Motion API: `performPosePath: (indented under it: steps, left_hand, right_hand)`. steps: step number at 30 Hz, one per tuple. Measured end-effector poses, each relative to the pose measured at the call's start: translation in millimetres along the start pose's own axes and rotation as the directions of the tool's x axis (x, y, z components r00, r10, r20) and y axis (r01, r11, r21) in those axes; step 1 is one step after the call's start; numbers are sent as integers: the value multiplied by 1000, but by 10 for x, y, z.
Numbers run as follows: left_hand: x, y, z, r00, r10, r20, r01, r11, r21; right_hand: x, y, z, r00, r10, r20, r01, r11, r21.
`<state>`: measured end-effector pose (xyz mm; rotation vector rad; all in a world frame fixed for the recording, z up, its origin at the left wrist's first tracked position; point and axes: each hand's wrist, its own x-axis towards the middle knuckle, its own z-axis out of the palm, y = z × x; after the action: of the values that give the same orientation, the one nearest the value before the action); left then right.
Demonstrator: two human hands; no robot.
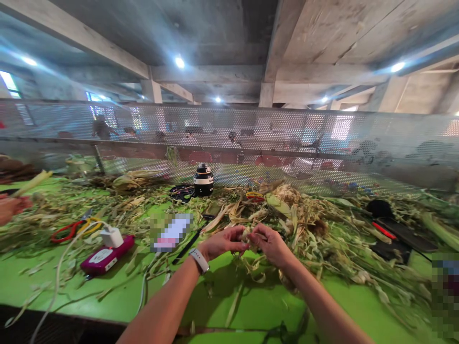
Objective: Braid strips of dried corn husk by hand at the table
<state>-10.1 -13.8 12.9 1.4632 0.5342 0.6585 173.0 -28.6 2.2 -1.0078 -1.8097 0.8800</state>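
My left hand and my right hand meet above the green table, both with fingers pinched on a small pale piece of corn husk between them. A white watch sits on my left wrist. Just beyond the hands lies a large heap of dry corn husks and stalks.
A magenta power bank with a white charger plug and cable lies left. Red and yellow scissors lie farther left, a black-and-white jar stands at the back, dark tools at right. A perforated metal screen borders the table. Another person's hand enters at far left.
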Motion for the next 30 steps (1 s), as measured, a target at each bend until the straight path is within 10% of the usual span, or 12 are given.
performPosePath:
  steps: [8,24,30]
  left_hand:
    - [119,-110,-45,984,41,-174,-14,988,153]
    - [77,-103,-108,983,95,-158,-51,964,260]
    - [107,-62,-37,737,434,-518,-47,798,601]
  right_hand:
    - [1,33,10,979,-65,-191,8,959,-285]
    - [10,36,-24,1000,-31,-3,30,966,-257]
    - [3,65,-22,975,-117,-189,76,974,-212]
